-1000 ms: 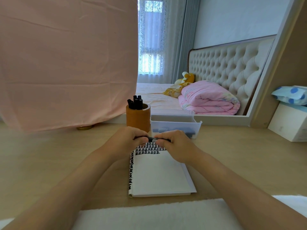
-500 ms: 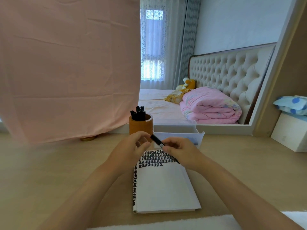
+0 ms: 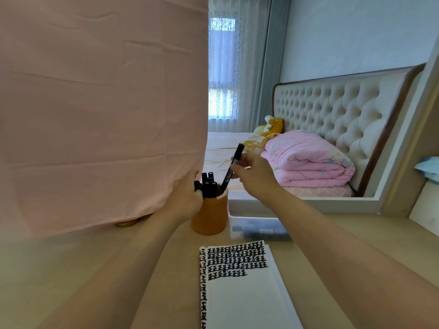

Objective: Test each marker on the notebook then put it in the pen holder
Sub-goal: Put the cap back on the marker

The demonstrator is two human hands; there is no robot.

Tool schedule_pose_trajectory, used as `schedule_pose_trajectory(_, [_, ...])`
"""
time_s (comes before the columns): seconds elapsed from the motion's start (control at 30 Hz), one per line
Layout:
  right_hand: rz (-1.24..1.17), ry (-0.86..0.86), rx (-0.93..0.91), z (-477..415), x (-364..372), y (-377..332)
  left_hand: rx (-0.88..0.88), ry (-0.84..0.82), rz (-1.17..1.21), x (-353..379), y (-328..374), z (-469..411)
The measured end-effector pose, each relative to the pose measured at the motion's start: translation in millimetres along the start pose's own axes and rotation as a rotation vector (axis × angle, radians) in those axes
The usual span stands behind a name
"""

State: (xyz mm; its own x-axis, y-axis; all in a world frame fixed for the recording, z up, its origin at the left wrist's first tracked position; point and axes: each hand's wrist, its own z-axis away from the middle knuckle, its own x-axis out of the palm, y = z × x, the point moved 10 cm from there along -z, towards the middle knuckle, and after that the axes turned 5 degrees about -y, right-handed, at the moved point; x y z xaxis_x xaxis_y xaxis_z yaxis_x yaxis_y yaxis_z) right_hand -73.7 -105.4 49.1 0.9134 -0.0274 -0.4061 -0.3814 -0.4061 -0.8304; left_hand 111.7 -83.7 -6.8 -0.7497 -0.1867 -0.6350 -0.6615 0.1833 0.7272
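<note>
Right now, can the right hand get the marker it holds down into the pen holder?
Probably yes. The right hand holds the marker tilted, its lower end at the rim of the pen holder. The markers already inside crowd the left, where the left hand steadies it; the right looks open.

marker (image 3: 232,166) lifted from notebook (image 3: 240,288) into pen holder (image 3: 209,216); left hand (image 3: 184,198) now steadying it

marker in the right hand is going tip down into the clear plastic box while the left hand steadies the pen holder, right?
Not quite. The head view shows the right hand lowering the marker into the orange pen holder, not the clear plastic box beside it. The left hand does steady the pen holder.
</note>
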Motion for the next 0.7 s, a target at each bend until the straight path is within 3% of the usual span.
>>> schedule_pose_trajectory(0.17, [0.101,-0.064,-0.001,-17.1,27.4,9.4,-0.035,-0.053,0.172,7.8,-9.4,-12.0])
schedule_pose_trajectory(0.33, [0.38,-0.256,0.058,-23.7,53.4,35.3,-0.035,-0.024,0.354,11.8,-18.6,-20.9])
schedule_pose_trajectory(0.47, [0.368,-0.363,0.034,-25.6,60.2,38.8,0.024,-0.021,0.453,16.0,-6.9,-21.5])
schedule_pose_trajectory(0.7, [0.452,-0.437,-0.047,-31.1,27.4,46.9,0.255,0.012,0.041,22.5,22.2,-23.1])
